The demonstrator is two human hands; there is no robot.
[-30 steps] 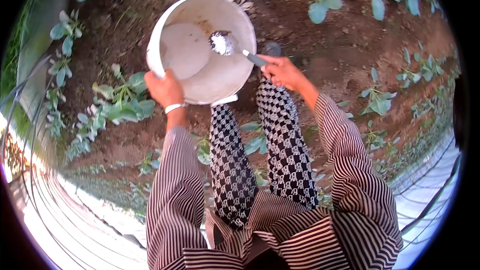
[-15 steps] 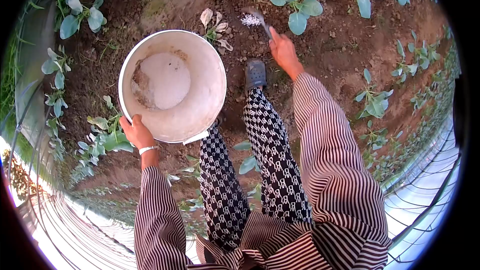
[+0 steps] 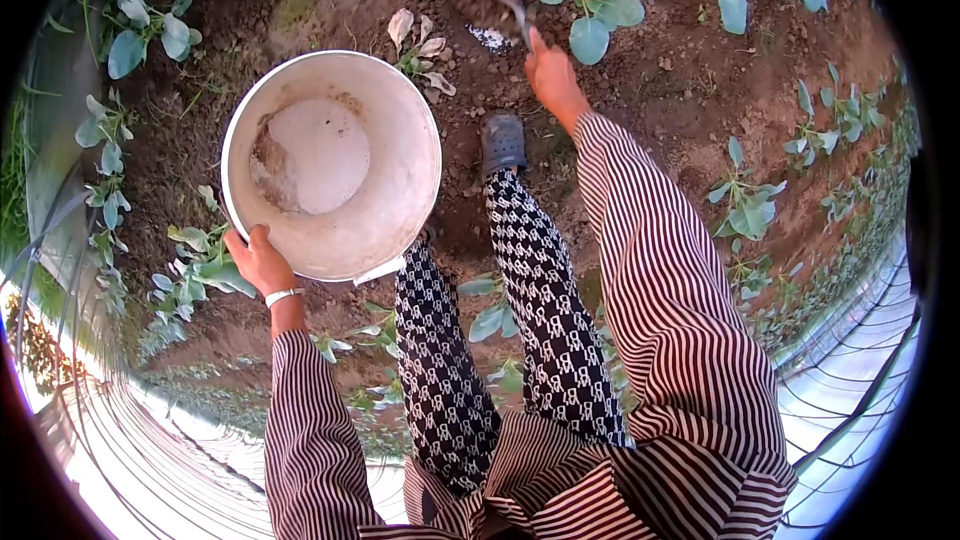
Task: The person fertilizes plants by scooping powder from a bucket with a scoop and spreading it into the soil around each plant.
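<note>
My left hand (image 3: pixel 264 262) grips the rim of a white bucket (image 3: pixel 405 155), thumb over the edge. The bucket is tilted so its inside faces me, and white granules (image 3: pixel 325 155) lie at the bottom beside a brown stain. My right hand (image 3: pixel 553 78) is closed around a small, thin metal tool (image 3: pixel 516 12). The tool is blurred by motion, so its exact kind is unclear. Just left of it, a small patch of white granules (image 3: pixel 490 38) lies on the soil, partly mixed with dirt. A leafy green seedling (image 3: pixel 598 2) grows right of the tool.
A wilted plant (image 3: pixel 422 52) stands between bucket and granules. My grey clog (image 3: pixel 503 143) rests on the brown soil (image 3: pixel 640 110). More seedlings (image 3: pixel 752 208) grow on the right and along the left, near a plastic sheet (image 3: pixel 60 140).
The tool has swung up and left, away from the granules. The white patch looks smaller and more covered with soil. The bucket has shifted slightly left in view, still held.
</note>
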